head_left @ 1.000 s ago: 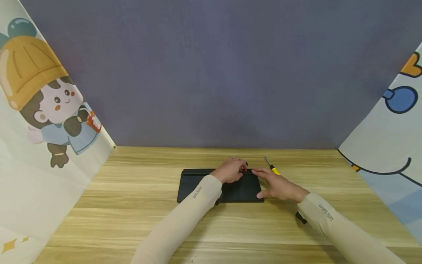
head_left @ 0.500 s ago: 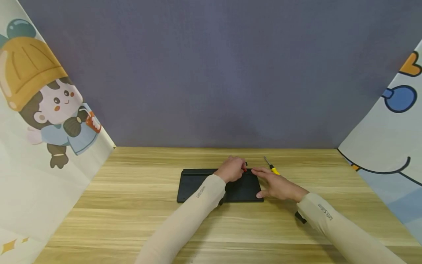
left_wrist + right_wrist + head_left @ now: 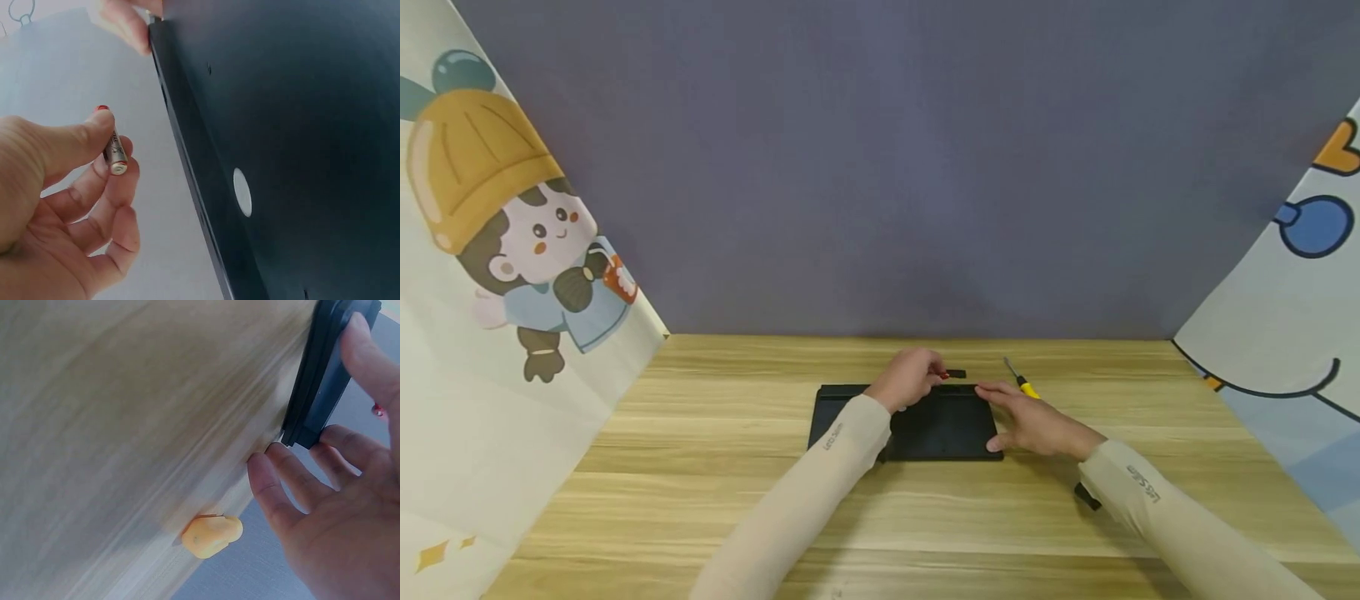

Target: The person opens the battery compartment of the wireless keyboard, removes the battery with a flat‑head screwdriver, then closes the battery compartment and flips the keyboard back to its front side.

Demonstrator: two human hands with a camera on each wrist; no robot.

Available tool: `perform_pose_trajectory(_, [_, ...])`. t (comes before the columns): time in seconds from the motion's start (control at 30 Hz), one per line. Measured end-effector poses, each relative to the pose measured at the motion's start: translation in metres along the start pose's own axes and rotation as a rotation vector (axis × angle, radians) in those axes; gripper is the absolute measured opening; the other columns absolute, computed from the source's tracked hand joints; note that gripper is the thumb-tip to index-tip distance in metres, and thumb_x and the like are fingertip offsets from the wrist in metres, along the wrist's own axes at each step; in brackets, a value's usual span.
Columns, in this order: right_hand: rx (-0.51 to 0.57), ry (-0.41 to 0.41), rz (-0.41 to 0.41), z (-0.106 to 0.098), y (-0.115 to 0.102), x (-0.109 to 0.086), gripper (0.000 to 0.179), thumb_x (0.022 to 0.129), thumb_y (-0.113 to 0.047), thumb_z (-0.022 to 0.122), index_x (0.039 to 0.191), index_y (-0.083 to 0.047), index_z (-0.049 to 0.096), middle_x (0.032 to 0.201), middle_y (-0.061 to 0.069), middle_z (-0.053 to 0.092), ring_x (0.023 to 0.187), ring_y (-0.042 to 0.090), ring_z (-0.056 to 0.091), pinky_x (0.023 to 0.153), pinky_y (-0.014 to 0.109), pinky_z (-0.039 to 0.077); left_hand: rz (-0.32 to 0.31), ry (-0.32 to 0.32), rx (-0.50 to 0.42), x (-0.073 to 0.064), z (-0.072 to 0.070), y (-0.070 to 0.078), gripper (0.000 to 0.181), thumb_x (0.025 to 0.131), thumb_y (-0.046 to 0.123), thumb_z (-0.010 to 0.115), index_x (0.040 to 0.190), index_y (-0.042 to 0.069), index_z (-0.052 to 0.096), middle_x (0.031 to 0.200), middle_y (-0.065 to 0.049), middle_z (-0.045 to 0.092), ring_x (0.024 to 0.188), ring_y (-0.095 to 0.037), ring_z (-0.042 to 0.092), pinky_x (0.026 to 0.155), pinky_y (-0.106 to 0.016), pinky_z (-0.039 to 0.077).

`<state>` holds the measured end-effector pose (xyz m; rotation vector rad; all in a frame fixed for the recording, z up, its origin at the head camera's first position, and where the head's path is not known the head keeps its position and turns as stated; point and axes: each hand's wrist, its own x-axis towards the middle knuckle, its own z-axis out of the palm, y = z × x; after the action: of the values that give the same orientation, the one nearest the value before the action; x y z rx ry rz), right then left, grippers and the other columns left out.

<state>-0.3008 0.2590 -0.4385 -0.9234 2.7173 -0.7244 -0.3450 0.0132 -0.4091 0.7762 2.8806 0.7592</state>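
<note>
A flat black slab point(image 3: 947, 429), like the underside of a keyboard, lies on the wooden table. My left hand point(image 3: 906, 379) is over its far edge and pinches a small battery point(image 3: 116, 153) between thumb and fingertips, one end red. In the left wrist view the battery is apart from the slab's long raised edge. My right hand point(image 3: 1030, 421) rests at the slab's right end, thumb on the near corner and straight fingers at the far corner. A small black piece point(image 3: 957, 373), shaped like a cover, lies just beyond the far edge.
A screwdriver point(image 3: 1021, 381) with a yellow and black handle lies beyond my right hand, tip pointing away. The wooden table point(image 3: 700, 433) runs back to a grey-blue wall point(image 3: 880, 208). Printed cartoon panels stand left and right.
My left hand has drawn back to the left and away from the slab's right part, carrying the battery. The small black piece shows more fully. My right hand has stayed in place.
</note>
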Motion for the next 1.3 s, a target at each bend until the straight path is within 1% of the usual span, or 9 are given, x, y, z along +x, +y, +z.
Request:
perform_pose_trajectory(0.13, [-0.001, -0.001, 0.006, 0.000, 0.000, -0.001, 0.087, 0.085, -0.031, 0.080, 0.151, 0.004, 0.035, 0.154, 0.024, 0.033, 0.131, 0.045, 0.045, 0.099, 0.057, 0.044, 0.004, 0.020, -0.024, -0.004, -0.005, -0.007, 0.012, 0.096, 0.013, 0.068, 0.105, 0.013, 0.075, 0.099, 0.000, 0.071, 0.075, -0.010, 0.062, 0.066, -0.024, 0.051])
perform_pose_trajectory(0.23, [0.007, -0.003, 0.013, 0.001, 0.000, -0.002, 0.088, 0.085, -0.031, 0.080, 0.152, 0.004, 0.035, 0.154, 0.023, 0.033, 0.131, 0.045, 0.045, 0.098, 0.057, 0.044, 0.010, 0.033, -0.008, -0.007, -0.008, -0.013, 0.011, 0.096, 0.012, 0.068, 0.104, 0.011, 0.076, 0.098, 0.001, 0.071, 0.081, -0.010, 0.064, 0.071, -0.025, 0.052])
perform_pose_trajectory(0.37, [0.015, -0.008, 0.021, 0.000, 0.000, -0.003, 0.088, 0.085, -0.032, 0.079, 0.153, 0.002, 0.034, 0.155, 0.022, 0.031, 0.132, 0.045, 0.044, 0.098, 0.057, 0.045, 0.007, 0.043, -0.014, -0.012, -0.013, -0.023, 0.011, 0.097, 0.008, 0.066, 0.102, 0.007, 0.075, 0.097, -0.001, 0.072, 0.087, -0.015, 0.066, 0.070, -0.027, 0.051])
perform_pose_trajectory(0.5, [0.014, -0.012, 0.024, 0.000, 0.001, -0.003, 0.088, 0.086, -0.033, 0.078, 0.153, 0.001, 0.033, 0.156, 0.023, 0.030, 0.133, 0.046, 0.043, 0.098, 0.057, 0.044, 0.027, 0.055, -0.005, -0.018, -0.020, -0.035, 0.009, 0.095, 0.003, 0.066, 0.096, 0.005, 0.074, 0.093, -0.003, 0.072, 0.088, -0.019, 0.068, 0.069, -0.027, 0.050])
perform_pose_trajectory(0.67, [0.015, -0.022, 0.032, -0.001, 0.001, -0.005, 0.088, 0.086, -0.032, 0.078, 0.154, 0.001, 0.032, 0.156, 0.023, 0.029, 0.133, 0.045, 0.043, 0.098, 0.056, 0.045, 0.039, 0.072, 0.015, -0.025, -0.029, -0.050, 0.008, 0.093, 0.001, 0.067, 0.092, 0.004, 0.074, 0.090, -0.001, 0.072, 0.090, -0.020, 0.069, 0.072, -0.028, 0.051])
perform_pose_trajectory(0.77, [0.018, -0.023, 0.047, -0.001, 0.001, -0.005, 0.089, 0.085, -0.031, 0.079, 0.155, -0.001, 0.032, 0.157, 0.022, 0.029, 0.134, 0.044, 0.043, 0.098, 0.055, 0.045, 0.042, 0.099, 0.025, -0.029, -0.033, -0.059, 0.007, 0.092, 0.000, 0.069, 0.088, 0.004, 0.074, 0.086, -0.002, 0.072, 0.089, -0.021, 0.070, 0.075, -0.030, 0.053])
perform_pose_trajectory(0.9, [0.023, -0.016, 0.041, -0.001, 0.000, -0.004, 0.088, 0.085, -0.031, 0.079, 0.154, 0.000, 0.033, 0.156, 0.023, 0.029, 0.134, 0.046, 0.042, 0.099, 0.057, 0.044, 0.003, 0.130, 0.039, -0.036, -0.039, -0.073, 0.007, 0.090, 0.002, 0.071, 0.085, 0.006, 0.074, 0.082, -0.001, 0.071, 0.085, -0.020, 0.069, 0.074, -0.032, 0.053])
perform_pose_trajectory(1.1, [0.029, -0.018, 0.034, -0.002, -0.002, -0.002, 0.088, 0.085, -0.032, 0.078, 0.154, 0.001, 0.033, 0.155, 0.023, 0.029, 0.134, 0.047, 0.041, 0.099, 0.057, 0.044, -0.098, 0.148, 0.067, -0.046, -0.053, -0.090, 0.005, 0.091, 0.007, 0.073, 0.087, 0.006, 0.076, 0.082, -0.002, 0.070, 0.079, -0.018, 0.063, 0.071, -0.034, 0.051])
perform_pose_trajectory(1.3, [0.035, -0.023, 0.035, -0.001, -0.001, 0.000, 0.089, 0.085, -0.033, 0.078, 0.154, 0.000, 0.032, 0.156, 0.023, 0.028, 0.135, 0.047, 0.040, 0.099, 0.057, 0.043, -0.163, 0.150, 0.058, -0.056, -0.061, -0.109, 0.007, 0.092, 0.005, 0.071, 0.088, 0.004, 0.077, 0.083, -0.003, 0.071, 0.073, -0.016, 0.062, 0.064, -0.031, 0.050])
